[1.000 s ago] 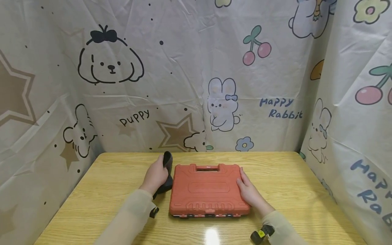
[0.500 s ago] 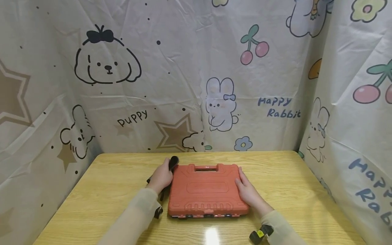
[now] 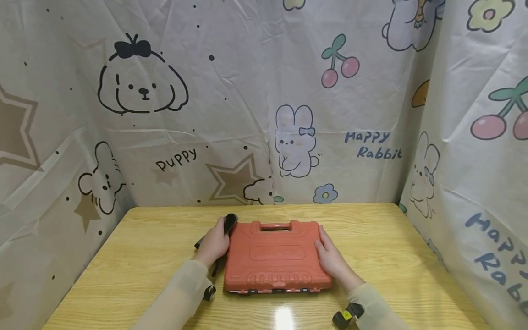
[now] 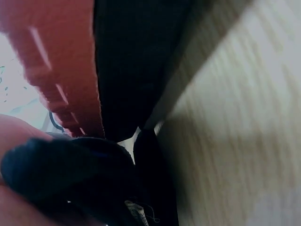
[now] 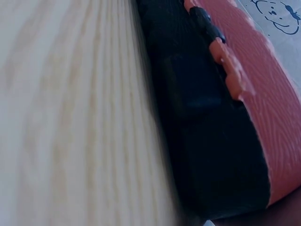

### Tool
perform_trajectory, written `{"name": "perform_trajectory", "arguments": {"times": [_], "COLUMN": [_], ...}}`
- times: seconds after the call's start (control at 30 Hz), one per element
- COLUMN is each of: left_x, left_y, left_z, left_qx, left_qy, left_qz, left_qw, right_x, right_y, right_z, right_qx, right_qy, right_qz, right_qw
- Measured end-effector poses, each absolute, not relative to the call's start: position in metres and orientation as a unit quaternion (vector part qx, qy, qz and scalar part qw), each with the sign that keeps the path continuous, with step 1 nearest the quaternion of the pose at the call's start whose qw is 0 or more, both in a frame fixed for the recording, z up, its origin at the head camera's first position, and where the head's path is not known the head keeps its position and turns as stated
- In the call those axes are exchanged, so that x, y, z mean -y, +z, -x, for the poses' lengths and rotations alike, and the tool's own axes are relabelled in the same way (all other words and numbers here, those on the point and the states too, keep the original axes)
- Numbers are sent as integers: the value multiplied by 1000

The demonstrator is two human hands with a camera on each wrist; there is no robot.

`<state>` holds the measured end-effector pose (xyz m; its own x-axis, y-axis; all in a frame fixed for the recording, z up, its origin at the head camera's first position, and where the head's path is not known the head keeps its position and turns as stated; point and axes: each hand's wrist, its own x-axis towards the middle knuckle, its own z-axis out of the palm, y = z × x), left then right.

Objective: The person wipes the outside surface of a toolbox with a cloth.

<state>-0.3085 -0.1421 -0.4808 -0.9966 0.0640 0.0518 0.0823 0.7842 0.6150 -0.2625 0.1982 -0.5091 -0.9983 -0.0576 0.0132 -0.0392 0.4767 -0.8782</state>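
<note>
A red hard case (image 3: pixel 276 252) with a built-in handle lies on the wooden table, lid up, its latched edge towards me. The wrist views show its black lower half. Beside its left side my left hand (image 3: pixel 213 244) grips a black cloth-like item (image 3: pixel 231 223), which is folded over near the case's far left corner. In the left wrist view, this black cloth-like item (image 4: pixel 94 181) bears a small pale label and sits close to the case. My right hand (image 3: pixel 332 261) rests along the case's right side with the visible fingers straight; its other fingers are hidden.
The wooden table (image 3: pixel 144 256) extends on both sides of the case. Printed fabric (image 3: pixel 231 114) hangs behind the table and along its sides. A black wrist device (image 3: pixel 346 316) sits on the right sleeve, another (image 3: pixel 209 292) on the left.
My left hand has brought the black cloth-like item lower and against the case's left side. The case and my right hand keep their places; the head view shifts slightly.
</note>
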Motion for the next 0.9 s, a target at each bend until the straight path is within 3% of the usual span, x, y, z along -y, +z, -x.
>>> {"name": "perform_trajectory", "arguments": {"times": [0.9], "left_x": [149], "left_y": [-486], "left_z": [250], "left_qx": [943], "left_qy": [-330], "left_qz": [43], "left_qw": [-16], "right_x": [-198], "right_y": [-512], "right_z": [264], "right_qx": [-870], "right_qy": [-493], "right_qz": [33], "right_qw": [-6]}}
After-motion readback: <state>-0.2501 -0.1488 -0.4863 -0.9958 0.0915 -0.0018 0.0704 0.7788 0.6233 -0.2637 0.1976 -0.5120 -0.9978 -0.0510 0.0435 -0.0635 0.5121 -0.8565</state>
